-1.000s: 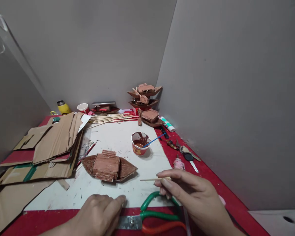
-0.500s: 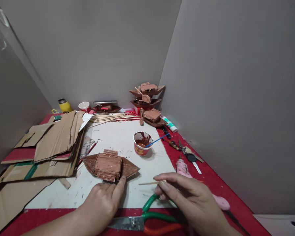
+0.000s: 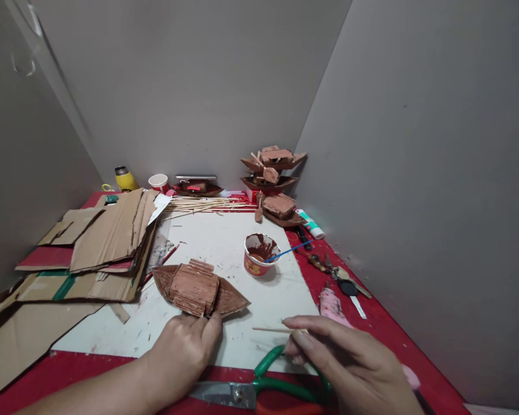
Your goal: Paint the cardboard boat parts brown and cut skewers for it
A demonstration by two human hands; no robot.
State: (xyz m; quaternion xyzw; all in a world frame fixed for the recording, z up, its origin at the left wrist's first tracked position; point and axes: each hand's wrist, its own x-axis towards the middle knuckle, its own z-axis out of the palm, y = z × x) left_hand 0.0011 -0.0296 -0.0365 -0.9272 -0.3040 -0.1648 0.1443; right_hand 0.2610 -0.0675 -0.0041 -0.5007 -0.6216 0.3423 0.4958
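A brown-painted model boat with a cabin on top lies on the white sheet. My left hand is at its near side, thumb against the hull and fingers curled at the lower edge, partly hidden. Between the thumb and index finger of my right hand is a thin wooden stick, pointing left towards the boat. Beneath that hand lie scissors with green and orange handles, blades to the left. I cannot tell whether the right fingers touch the handles.
Beyond the boat stands a paper cup of brown paint with a blue stick in it. Torn cardboard is piled at the left. More model boats and wooden sticks lie along the back. Keys are at the right.
The view has shifted, so most things appear farther right. The boat has turned slightly, its right tip swinging nearer. My right hand still holds the stick.
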